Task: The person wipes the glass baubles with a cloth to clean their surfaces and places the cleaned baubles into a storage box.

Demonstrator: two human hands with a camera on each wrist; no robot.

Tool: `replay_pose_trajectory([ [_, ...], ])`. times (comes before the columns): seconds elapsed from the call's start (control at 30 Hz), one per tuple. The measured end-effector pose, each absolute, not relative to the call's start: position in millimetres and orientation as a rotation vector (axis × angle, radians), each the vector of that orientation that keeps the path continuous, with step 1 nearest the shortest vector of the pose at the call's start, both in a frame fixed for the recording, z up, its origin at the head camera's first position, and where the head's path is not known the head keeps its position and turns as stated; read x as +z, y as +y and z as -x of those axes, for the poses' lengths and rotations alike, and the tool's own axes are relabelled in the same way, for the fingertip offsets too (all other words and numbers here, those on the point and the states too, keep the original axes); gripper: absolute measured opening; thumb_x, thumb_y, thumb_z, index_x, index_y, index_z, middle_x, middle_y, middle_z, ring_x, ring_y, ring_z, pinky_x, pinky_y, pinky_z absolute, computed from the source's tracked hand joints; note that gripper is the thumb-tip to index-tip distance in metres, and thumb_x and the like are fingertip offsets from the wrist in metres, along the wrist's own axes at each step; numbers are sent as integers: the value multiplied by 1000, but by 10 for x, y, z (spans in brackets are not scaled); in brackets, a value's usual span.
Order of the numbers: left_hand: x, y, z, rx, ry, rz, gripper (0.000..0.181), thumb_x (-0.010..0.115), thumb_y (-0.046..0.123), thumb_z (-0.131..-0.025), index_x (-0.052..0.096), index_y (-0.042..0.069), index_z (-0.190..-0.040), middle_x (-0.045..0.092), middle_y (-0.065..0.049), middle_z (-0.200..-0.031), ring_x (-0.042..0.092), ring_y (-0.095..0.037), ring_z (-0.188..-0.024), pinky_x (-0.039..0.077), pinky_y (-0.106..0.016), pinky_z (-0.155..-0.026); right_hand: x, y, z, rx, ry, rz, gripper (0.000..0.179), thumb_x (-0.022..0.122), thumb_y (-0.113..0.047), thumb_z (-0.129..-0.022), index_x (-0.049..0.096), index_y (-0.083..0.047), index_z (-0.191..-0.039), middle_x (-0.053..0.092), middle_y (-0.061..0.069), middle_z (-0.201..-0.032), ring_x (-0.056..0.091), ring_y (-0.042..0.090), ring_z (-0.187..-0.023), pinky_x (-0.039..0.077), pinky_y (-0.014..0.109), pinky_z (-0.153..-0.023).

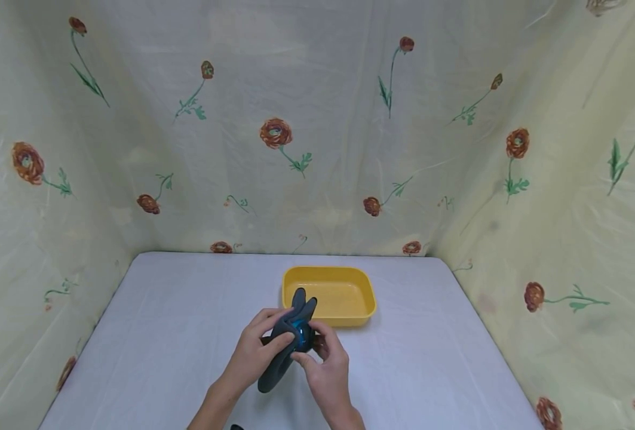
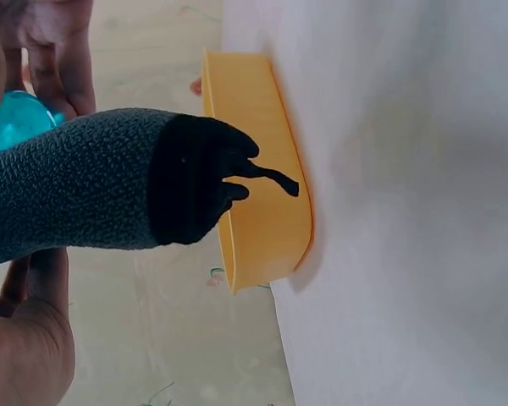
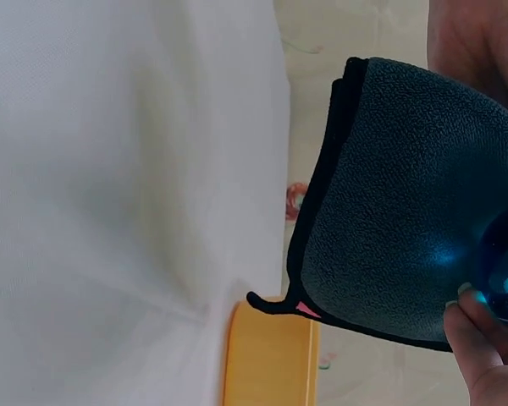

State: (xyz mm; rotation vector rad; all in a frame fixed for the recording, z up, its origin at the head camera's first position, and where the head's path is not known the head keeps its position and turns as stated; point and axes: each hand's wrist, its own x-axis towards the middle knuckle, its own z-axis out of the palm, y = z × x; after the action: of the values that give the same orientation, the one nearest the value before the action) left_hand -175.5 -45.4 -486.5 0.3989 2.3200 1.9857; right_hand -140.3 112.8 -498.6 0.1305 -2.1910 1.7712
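A dark grey plush cloth (image 1: 278, 364) with black edging hangs folded from my left hand (image 1: 258, 346), which grips it with the thumb on top. My right hand (image 1: 328, 367) holds a shiny, see-through blue round object (image 1: 303, 335) against the cloth, fingertips at its side. Part of this object is hidden by the cloth and fingers, so its exact kind cannot be told. In the right wrist view, the cloth (image 3: 389, 203) spreads behind the blue object (image 3: 504, 266), and a black loop sticks out at its corner. Both hands are raised above the table.
Just beyond the hands, a yellow rectangular tray (image 1: 368, 298) stands on the white-covered table (image 1: 188, 298). Flower-patterned curtains (image 1: 328, 89) enclose the back and sides. A small dark thing (image 1: 236, 427) shows at the bottom edge of the head view.
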Motion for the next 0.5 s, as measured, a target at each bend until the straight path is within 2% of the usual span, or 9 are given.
replay_pose_trajectory([
  [0.2, -4869, -449, 1752, 1968, 2329, -398, 44, 69, 41, -92, 61, 31, -134, 55, 1, -128, 58, -22, -117, 58, -27, -92, -4994, 1126, 1392, 1719, -2186, -146, 57, 81, -4, -77, 57, -12, -128, 63, 1, -128, 64, 16, -106, 55, 26, -97],
  [0.5, -4870, -451, 1742, 1959, 2316, -405, 45, 68, 42, -92, 60, 30, -135, 55, -1, -128, 57, -23, -116, 58, -26, -91, -5001, 1128, 1385, 1638, -2208, -207, 55, 79, -1, -77, 58, -14, -126, 61, -2, -127, 62, 14, -121, 52, 23, -101],
])
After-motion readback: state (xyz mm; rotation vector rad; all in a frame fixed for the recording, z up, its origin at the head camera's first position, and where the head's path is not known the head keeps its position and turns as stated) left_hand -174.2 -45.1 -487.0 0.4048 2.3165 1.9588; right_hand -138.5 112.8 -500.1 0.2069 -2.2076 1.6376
